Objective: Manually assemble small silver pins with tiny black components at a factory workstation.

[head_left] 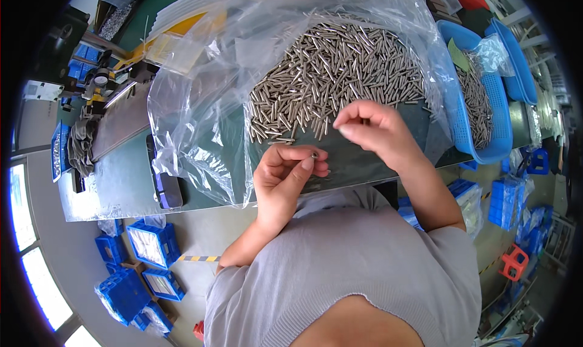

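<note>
Ribbed-neck shirt (358,256), curled fingers (299,173), slender metal pins (346,68)

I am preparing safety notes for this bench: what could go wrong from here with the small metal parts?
The small metal part pinched in the left hand might slip and drop to the floor, since it is held near the table's front edge.

If the crumpled clear plastic is tugged, it could drag and scatter the loose metal pins.

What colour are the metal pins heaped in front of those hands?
Silvery grey; the metal pins show best in the head view.
</note>
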{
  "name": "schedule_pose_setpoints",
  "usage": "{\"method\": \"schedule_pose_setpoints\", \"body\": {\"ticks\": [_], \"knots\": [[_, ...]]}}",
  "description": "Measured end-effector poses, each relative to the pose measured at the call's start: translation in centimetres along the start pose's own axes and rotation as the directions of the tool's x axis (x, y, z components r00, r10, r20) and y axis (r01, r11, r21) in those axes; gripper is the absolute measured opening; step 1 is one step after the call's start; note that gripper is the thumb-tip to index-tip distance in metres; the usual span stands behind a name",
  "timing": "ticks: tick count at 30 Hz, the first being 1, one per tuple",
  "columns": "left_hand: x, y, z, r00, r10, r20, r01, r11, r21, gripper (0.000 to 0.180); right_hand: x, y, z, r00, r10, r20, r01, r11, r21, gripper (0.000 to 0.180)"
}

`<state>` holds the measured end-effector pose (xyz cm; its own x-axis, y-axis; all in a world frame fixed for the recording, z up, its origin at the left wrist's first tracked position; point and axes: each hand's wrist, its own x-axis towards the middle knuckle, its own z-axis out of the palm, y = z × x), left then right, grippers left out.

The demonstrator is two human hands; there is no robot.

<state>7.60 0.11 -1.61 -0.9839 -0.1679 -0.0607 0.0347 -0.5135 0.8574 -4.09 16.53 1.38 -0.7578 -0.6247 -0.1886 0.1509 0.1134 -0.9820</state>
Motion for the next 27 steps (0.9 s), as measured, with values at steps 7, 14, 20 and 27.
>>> {"method": "schedule_pose_setpoints", "body": {"ticks": [7, 14, 20, 27], "knots": [[0.0, 0.0, -0.2, 1.0, 0.001, -0.011, -0.001, 1.0, -0.025, 0.007, 0.3, 1.5, 2.0, 0.917, -0.398, 0.004, 0.2, 0.453, -0.869, 0.017], [0.1, 0.1, 0.0, 1.0, 0.005, -0.02, -0.005, 1.0, -0.016, 0.007, -0.1, 2.5, 1.8, 0.895, -0.447, -0.001, 0.169, 0.342, -0.924, 0.015], [0.1, 0.1, 0.3, 1.0, -0.022, -0.019, 0.023, 1.0, 0.019, 0.007, -0.1, 2.5, 1.9, 0.854, -0.52, 0.026, 0.222, 0.317, -0.922, 0.015], [0.2, 0.3, 0.8, 0.998, -0.022, -0.053, 0.024, 0.999, 0.045, 0.007, -0.7, 2.0, 1.1, 0.858, -0.513, -0.036, 0.316, 0.581, -0.75, 0.009]]}}
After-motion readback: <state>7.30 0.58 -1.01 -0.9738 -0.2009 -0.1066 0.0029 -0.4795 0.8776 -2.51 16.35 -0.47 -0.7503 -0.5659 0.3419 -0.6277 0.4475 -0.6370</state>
